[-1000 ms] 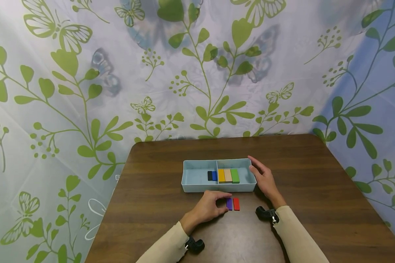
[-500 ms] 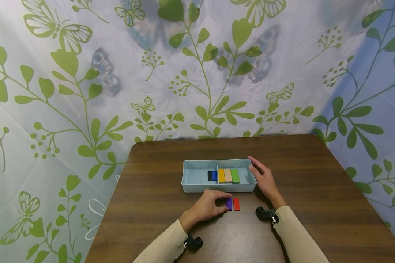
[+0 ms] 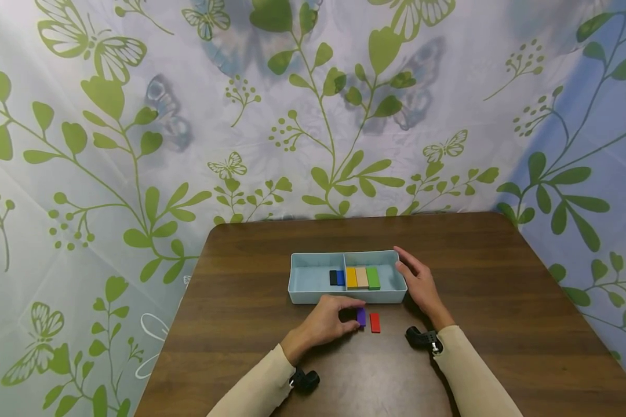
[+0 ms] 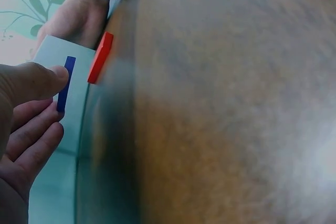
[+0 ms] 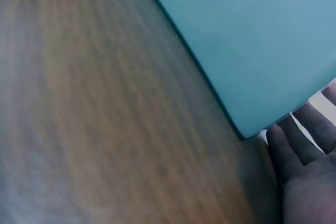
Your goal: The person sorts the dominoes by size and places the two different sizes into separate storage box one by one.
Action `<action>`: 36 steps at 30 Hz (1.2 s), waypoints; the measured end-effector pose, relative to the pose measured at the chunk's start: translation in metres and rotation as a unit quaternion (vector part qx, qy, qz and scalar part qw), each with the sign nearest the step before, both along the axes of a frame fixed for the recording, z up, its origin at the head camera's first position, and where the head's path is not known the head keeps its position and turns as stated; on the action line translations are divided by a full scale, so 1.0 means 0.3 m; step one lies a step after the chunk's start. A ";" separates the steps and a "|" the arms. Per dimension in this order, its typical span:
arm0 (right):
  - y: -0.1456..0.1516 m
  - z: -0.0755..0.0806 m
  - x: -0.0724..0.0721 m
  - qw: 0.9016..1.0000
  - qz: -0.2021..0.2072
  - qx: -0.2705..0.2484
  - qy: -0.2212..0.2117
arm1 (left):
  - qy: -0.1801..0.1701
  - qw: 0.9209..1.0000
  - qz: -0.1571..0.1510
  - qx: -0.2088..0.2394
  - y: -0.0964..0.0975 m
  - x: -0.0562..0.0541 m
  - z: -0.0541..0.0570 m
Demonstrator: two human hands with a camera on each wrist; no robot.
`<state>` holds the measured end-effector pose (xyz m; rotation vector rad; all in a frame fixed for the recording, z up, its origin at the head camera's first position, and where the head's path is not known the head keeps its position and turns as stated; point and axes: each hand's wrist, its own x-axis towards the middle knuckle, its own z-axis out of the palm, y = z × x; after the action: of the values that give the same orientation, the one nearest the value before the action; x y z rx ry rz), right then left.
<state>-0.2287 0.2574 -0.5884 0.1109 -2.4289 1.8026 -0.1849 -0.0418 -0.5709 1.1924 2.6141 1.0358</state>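
My left hand (image 3: 326, 320) pinches a small purple block (image 3: 361, 317) between thumb and fingertips, in front of a light blue two-compartment tray (image 3: 313, 297). In the left wrist view, that purple block (image 4: 66, 85) stands on edge between thumb and fingers, apart from the table. To its right, a red block (image 3: 375, 322) lies flat on the table. My right hand (image 3: 419, 286) rests against the tray's right end, its fingers fairly straight. The right wrist view has these fingertips touching the tray's end wall (image 5: 252, 51).
Yellow (image 3: 352, 278), tan (image 3: 362, 278) and green blocks (image 3: 372, 278) lie in the tray's right compartment. Black (image 3: 333, 278) and blue blocks (image 3: 340, 278) lie in the left one, by the divider (image 3: 345, 260). A leaf-patterned cloth hangs behind the brown table (image 3: 250, 249).
My left hand has lifted the purple block off the table and moved it slightly toward the tray. The right hand and the red block keep their places.
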 end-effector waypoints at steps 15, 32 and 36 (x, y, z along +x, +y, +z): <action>0.017 -0.061 -0.023 1.000 -0.006 0.006 0.010 | 0.011 1.000 -0.003 0.012 -0.015 -0.001 0.052; -0.015 0.052 0.031 1.000 0.002 0.001 -0.004 | 0.008 0.998 -0.005 0.061 -0.041 -0.024 0.136; -0.005 0.011 0.010 1.000 0.001 -0.001 -0.006 | 0.016 0.997 -0.004 0.076 -0.057 -0.040 0.158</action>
<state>-0.2257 0.2559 -0.5851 0.1029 -2.4359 1.8113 -0.1969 -0.0589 -0.5236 1.2582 2.5925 1.2453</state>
